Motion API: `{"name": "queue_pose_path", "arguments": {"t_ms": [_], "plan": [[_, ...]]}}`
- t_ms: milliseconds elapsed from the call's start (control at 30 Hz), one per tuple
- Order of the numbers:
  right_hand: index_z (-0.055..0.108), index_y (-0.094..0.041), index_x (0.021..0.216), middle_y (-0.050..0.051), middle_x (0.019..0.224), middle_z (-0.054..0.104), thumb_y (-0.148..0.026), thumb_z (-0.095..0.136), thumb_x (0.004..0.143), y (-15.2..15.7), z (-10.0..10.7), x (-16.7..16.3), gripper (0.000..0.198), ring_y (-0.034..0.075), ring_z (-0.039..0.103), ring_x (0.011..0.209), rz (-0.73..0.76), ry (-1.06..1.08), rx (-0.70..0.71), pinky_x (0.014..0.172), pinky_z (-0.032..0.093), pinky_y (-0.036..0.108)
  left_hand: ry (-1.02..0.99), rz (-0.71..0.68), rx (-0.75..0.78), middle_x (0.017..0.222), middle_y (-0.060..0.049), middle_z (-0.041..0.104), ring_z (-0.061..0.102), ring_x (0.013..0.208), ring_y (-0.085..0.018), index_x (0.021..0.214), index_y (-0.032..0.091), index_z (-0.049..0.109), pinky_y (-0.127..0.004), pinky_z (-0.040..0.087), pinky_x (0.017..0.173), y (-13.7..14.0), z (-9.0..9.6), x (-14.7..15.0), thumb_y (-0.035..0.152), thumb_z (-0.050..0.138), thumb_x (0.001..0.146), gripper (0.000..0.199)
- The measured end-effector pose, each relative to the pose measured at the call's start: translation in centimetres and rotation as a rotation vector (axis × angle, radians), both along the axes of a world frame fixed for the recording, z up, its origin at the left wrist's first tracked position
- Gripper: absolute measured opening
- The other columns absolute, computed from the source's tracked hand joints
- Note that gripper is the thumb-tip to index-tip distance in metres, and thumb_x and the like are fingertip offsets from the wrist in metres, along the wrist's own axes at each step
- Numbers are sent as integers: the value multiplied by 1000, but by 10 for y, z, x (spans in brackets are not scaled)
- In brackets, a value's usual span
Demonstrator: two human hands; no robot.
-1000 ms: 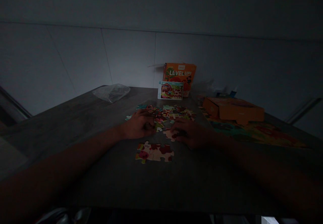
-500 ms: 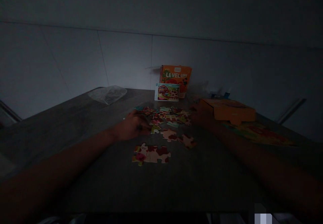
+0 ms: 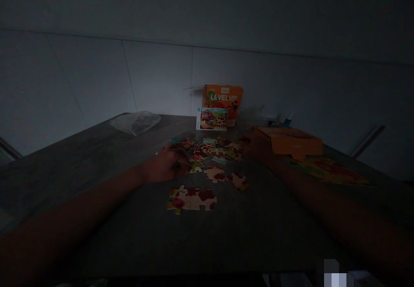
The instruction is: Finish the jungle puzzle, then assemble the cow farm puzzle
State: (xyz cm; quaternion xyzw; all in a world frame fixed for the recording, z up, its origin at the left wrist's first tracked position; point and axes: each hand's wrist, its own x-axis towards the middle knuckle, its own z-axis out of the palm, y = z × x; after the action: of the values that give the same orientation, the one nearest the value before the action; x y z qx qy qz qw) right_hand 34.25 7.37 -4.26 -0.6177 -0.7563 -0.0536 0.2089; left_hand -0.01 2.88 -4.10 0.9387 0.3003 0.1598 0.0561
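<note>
My left hand (image 3: 168, 163) rests at the left edge of a heap of jigsaw puzzle pieces (image 3: 210, 147), its fingers loosely bent and apart, with no piece visible in them. By the heap's right side is my right hand (image 3: 255, 145); darkness hides its fingertips and anything in them. Nearer me lies a joined strip of pieces showing a cow (image 3: 192, 198). Between strip and heap are two loose brown-and-cream pieces, one in the middle (image 3: 214, 173) and another to its right (image 3: 237, 181). A green-and-white piece (image 3: 196, 166) lies just right of my left fingers.
A farm picture card (image 3: 212, 119) leans on an upright orange box (image 3: 223, 97) at the back. Right of my right hand sits another orange box (image 3: 296, 142), with a colourful flat sheet (image 3: 333, 170) before it. A clear plastic bag (image 3: 136, 122) lies back left on the grey table (image 3: 207, 244).
The view has shifted slightly, so most things appear a little further left. Both hands stay beside the heap, with the right one slightly nearer it. The pieces look unchanged.
</note>
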Motion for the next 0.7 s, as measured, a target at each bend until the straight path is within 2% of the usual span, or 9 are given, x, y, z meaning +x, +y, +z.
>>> {"name": "queue_pose_path", "arguments": {"t_ms": [100, 267, 400, 500, 600, 700], "plan": [[71, -14, 109, 13, 103, 73, -32, 58, 88, -3, 1, -2, 30, 26, 67, 93, 22, 7, -28, 79, 49, 35, -5, 2, 0, 101, -2, 74, 65, 103, -22, 93, 27, 77, -44, 36, 102, 1, 0, 0, 26, 66, 88, 12], [70, -16, 114, 10, 96, 74, -42, 72, 79, -13, -7, -13, 44, 24, 67, 82, 135, -10, -140, 67, 47, 30, -6, 29, 47, 101, -3, 74, 64, 102, -23, 94, 25, 76, -43, 38, 101, 4, -5, 0, 28, 65, 90, 12], [70, -15, 116, 11, 101, 73, -37, 76, 76, -16, -6, -19, 46, 25, 67, 86, 156, 33, -161, 68, 47, 29, -2, 88, 87, 105, -5, 72, 62, 106, -25, 98, 25, 76, -45, 39, 100, 6, -10, -1, 26, 66, 89, 14], [72, -15, 112, 11, 104, 74, -24, 70, 80, -17, 2, -20, 33, 23, 68, 90, 155, 83, -132, 74, 48, 29, -4, 87, 164, 113, -8, 68, 57, 113, -29, 99, 23, 76, -46, 39, 99, 2, -8, 0, 25, 64, 90, 14], [75, -15, 104, 9, 98, 75, -22, 62, 86, -23, 12, -23, 23, 22, 69, 85, 161, 181, -94, 73, 49, 30, -61, -37, 191, 119, -10, 64, 53, 119, -28, 106, 21, 74, -44, 38, 103, -7, -2, 4, 32, 65, 92, 19], [75, -15, 97, 8, 90, 75, -25, 64, 83, -38, 18, -32, 21, 22, 69, 80, 284, 417, -94, 68, 51, 30, -50, -224, 131, 116, -9, 65, 55, 116, -26, 114, 21, 70, -39, 39, 105, -19, 4, 12, 38, 66, 92, 28]]}}
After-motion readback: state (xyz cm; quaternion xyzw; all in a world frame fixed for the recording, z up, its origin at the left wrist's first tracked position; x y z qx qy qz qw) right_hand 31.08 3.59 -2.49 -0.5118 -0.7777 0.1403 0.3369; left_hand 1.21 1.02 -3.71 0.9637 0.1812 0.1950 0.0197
